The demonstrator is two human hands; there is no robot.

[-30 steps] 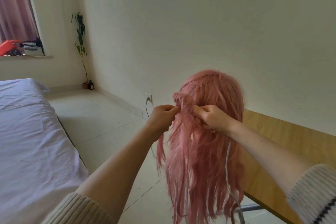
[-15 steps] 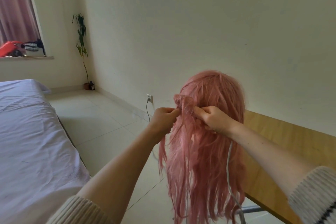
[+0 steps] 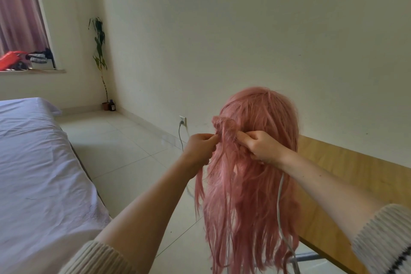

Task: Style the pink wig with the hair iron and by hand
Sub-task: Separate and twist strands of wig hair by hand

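My left hand (image 3: 199, 148) and right hand (image 3: 259, 147) each pinch strands, fingers curled, at a small knot on the long pink synthetic wig (image 3: 246, 184), which hangs upright beside the wooden table (image 3: 347, 176).

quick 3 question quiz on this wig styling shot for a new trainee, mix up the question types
1. True or false: the left hand and the right hand both pinch hair of the pink wig.
2. Multiple choice: where is the hair iron? A) in the left hand B) in the right hand C) not visible in this view.
3. Fill in: the wooden table stands against the wall on the person's ____ side.

Key: 1 true, each hand grips strands beside the small twisted knot. 2 C, only a white cable hangs beside the wig. 3 right, with the bed on the left.
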